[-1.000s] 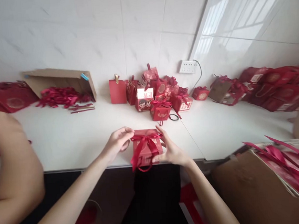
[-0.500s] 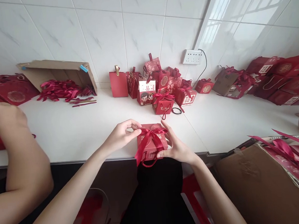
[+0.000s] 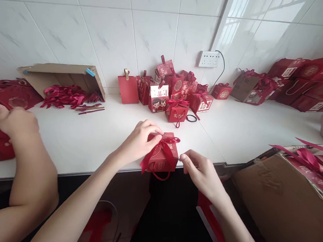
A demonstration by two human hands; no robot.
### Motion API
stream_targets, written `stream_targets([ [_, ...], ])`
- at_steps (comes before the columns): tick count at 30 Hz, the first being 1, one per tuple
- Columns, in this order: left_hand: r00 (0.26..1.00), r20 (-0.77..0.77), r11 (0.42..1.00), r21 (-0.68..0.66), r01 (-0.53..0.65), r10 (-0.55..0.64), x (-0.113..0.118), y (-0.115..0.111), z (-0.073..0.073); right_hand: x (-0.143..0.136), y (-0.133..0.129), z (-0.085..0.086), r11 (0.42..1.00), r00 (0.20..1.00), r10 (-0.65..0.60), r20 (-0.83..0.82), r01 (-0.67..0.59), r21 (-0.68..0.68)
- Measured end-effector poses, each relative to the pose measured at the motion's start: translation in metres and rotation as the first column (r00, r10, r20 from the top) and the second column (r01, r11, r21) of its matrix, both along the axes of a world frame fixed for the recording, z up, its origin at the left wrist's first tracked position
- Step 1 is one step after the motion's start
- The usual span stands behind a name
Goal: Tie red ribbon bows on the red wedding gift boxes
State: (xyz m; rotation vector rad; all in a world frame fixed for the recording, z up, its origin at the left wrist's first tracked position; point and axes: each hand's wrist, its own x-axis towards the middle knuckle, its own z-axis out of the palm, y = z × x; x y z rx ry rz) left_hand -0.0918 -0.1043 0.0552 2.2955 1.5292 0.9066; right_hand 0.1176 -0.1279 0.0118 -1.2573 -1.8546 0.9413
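Observation:
A small red gift box (image 3: 160, 162) with a red ribbon bow (image 3: 165, 145) and a corded handle sits at the counter's front edge, slightly turned. My left hand (image 3: 148, 137) rests over the box's upper left, thumb and fingers pinched at the ribbon by the bow. Just right of the box is my right hand (image 3: 198, 166), its fingers curled and thumb against the index finger; whether something thin is between them is too small to tell. The cord handle (image 3: 162, 177) hangs over the edge.
Behind stand several red boxes (image 3: 177, 112) and a black ring (image 3: 191, 118). An open carton (image 3: 68, 70) holds ribbons at left. Another person's hand (image 3: 19, 123) works far left. A large cardboard box (image 3: 270, 194) is at lower right; red bags (image 3: 312, 83) lie beyond.
My right hand has let go of the box's right side and moved right and down, its fingers curling. My left hand has shifted right over the bow. The box has turned slightly.

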Motion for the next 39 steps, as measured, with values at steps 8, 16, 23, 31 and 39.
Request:
stream_targets([
  [8,0.998,0.054,0.999,-0.03,-0.019,0.02,0.003,0.007,-0.02,-0.026,-0.007,-0.006,0.977,0.989,0.11,-0.094,-0.125,-0.173],
  [16,0.967,0.249,0.977,-0.215,0.002,0.053,0.006,0.007,-0.023,-0.021,-0.002,-0.026,0.912,0.89,0.239,-0.389,-0.343,-0.223],
  [23,0.963,0.255,0.968,-0.25,-0.017,0.082,0.011,0.006,-0.021,-0.016,0.003,-0.031,0.913,0.902,0.24,-0.36,-0.335,-0.231],
  [31,0.95,0.291,0.968,-0.249,-0.036,0.11,0.012,0.008,-0.027,-0.02,-0.024,-0.005,0.917,0.933,0.328,-0.145,-0.351,-0.188],
  [39,0.916,0.337,0.967,-0.203,-0.154,0.217,0.03,-0.001,-0.034,-0.062,-0.037,-0.001,0.948,0.956,0.288,0.051,-0.278,-0.153],
])
